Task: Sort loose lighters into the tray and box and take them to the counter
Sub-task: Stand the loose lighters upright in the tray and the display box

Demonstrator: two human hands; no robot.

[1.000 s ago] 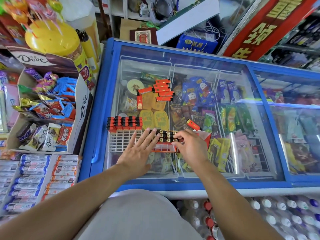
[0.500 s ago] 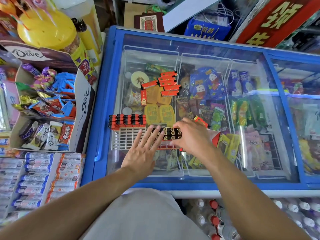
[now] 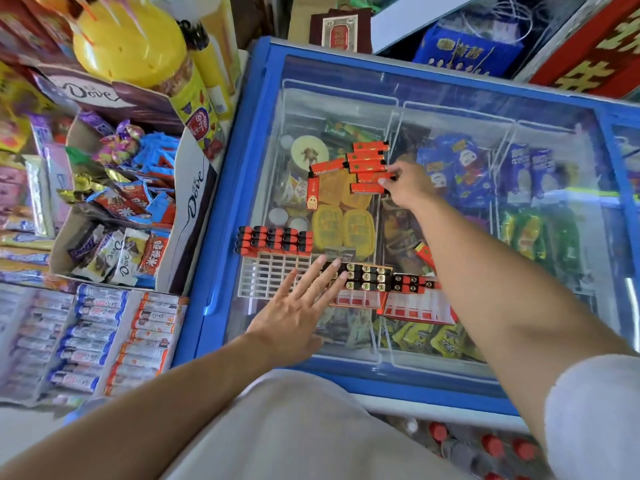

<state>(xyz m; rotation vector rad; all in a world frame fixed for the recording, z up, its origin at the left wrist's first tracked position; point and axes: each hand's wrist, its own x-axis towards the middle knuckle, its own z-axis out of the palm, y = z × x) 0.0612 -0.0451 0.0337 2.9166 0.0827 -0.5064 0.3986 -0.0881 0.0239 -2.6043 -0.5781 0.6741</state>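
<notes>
On the freezer lid (image 3: 450, 98), your right hand (image 3: 408, 185) pinches one of the loose lighters (image 3: 367, 164) near the middle top. Your left hand (image 3: 298, 313) lies flat, fingers wide, on the tray (image 3: 270, 275).

Bare freezer lid (image 3: 450, 109) beyond loose lighters (image 3: 367, 166), tray (image 3: 270, 275).

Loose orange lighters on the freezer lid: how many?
8. Five lie in a column at the far side, the right hand pinching one lighter; one slants at their left; one lies below that; one beside the right forearm. The arm may hide more.
</notes>
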